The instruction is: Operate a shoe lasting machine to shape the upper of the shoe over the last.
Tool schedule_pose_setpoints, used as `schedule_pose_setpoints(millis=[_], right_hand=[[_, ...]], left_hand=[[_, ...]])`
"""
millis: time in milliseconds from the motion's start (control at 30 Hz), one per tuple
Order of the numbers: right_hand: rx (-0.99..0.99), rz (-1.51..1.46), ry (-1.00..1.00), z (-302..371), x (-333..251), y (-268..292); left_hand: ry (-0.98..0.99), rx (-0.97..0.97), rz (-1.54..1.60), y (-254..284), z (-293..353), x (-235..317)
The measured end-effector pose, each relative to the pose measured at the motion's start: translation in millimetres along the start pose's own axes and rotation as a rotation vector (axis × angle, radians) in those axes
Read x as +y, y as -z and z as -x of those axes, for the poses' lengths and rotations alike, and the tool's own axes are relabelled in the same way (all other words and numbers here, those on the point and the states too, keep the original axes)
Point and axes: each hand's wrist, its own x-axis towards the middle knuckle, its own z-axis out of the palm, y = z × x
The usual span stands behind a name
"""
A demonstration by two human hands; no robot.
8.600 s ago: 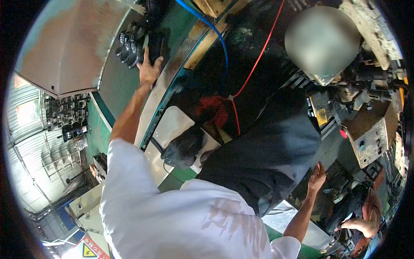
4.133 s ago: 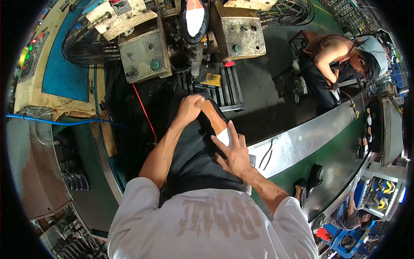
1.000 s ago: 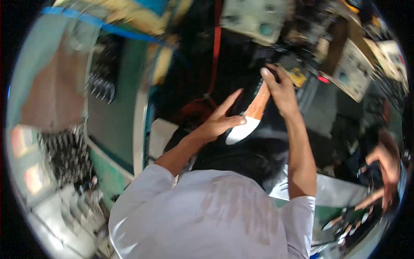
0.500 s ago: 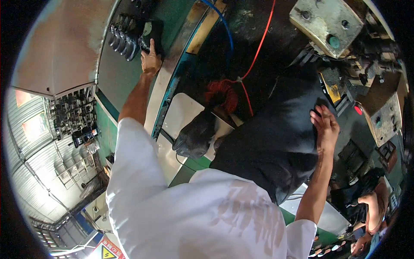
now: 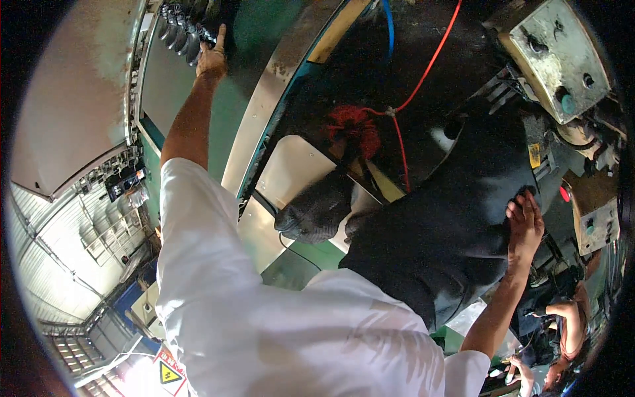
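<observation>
At the upper left, my left hand (image 5: 211,61) reaches to the end of a row of shiny black shoe-like pieces (image 5: 178,33) on a green work surface (image 5: 254,46). Its thumb is stretched away from the other fingers. The fingertips are at the nearest dark piece, and I cannot make out a firm hold. On the right, my right hand (image 5: 526,228) lies against the black cloth (image 5: 450,218) over my legs. Its fingers are bent together around a small dark thing, mostly hidden, too dark to name.
A metal-edged bench rim (image 5: 254,126) runs between my left arm and my lap. Beside it are a dark mesh-covered lump (image 5: 311,208) and a red cord (image 5: 430,63). Worn control boxes (image 5: 555,56) stand at the upper right. Another person's arm (image 5: 569,324) shows at the lower right.
The view has shifted. My left hand has moved up along the green surface, toward the end of the row. My right hand stays on the black cloth, its fingers closer together.
</observation>
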Motion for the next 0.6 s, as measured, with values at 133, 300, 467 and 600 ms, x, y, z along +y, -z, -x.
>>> schedule_pose_setpoints(millis=[133, 300, 467, 600], right_hand=[[-0.061, -0.023, -0.039, 1, 3, 24], [0.021, 0.042, -0.050, 11, 0, 16], [-0.014, -0.014, -0.020, -1, 8, 14], [0.046, 0.037, -0.050, 32, 9, 35]], left_hand=[[0.082, -0.063, 0.018, 17, -21, 5], [0.125, -0.135, -0.021, 11, -53, -3], [-0.012, -0.071, -0.116, -8, -83, -103], [-0.019, -0.193, -0.174, -52, -96, -31]])
